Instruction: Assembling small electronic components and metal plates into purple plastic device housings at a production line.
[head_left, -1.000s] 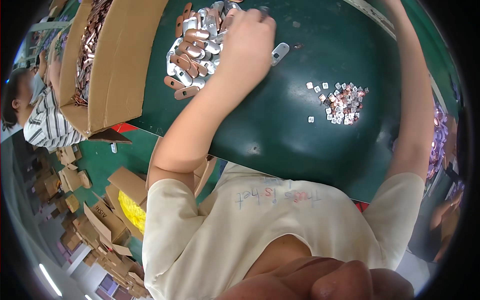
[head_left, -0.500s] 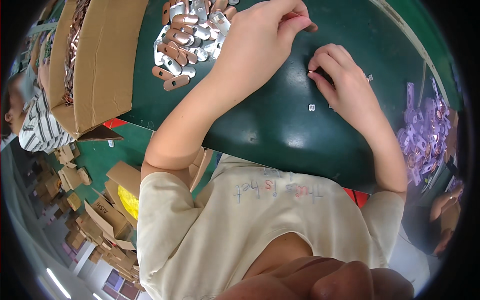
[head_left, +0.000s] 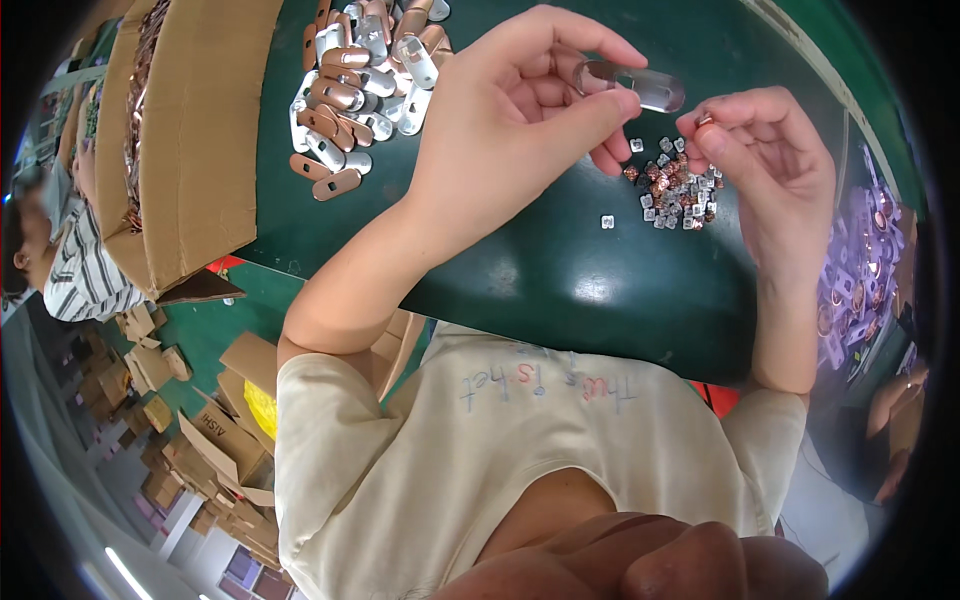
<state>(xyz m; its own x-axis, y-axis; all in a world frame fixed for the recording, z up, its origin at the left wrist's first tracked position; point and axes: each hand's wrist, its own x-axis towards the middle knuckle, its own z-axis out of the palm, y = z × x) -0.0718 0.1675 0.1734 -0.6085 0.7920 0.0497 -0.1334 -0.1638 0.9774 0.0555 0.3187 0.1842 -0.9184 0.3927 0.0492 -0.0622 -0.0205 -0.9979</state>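
My left hand [head_left: 505, 130] is closed on a shiny, round-ended metal plate [head_left: 655, 92], pinched between thumb and fingers above the table. To its right, my right hand [head_left: 780, 170] pinches a tiny copper-coloured piece [head_left: 705, 119] between thumb and forefinger, close to the plate's end but apart from it. Below both hands lies a heap of small square pieces [head_left: 680, 195], some silvery clear and some copper. One single small piece [head_left: 607, 222] lies apart, left of the heap. Several silver and copper plates [head_left: 350, 95], some showing square holes, are piled left of my left hand.
A tall cardboard box [head_left: 210, 140] of copper-coloured parts stands at the table's left edge. Purple-looking flat parts [head_left: 865, 265] lie at the far right. Cartons [head_left: 225, 440] cover the floor at left. A person in a striped shirt [head_left: 90, 265] is beyond the box; another person's arm [head_left: 885, 410] shows at right.
My left hand has turned, showing the plate clearly. My right hand has lifted away to the right with a small copper piece, uncovering the heap beneath it.
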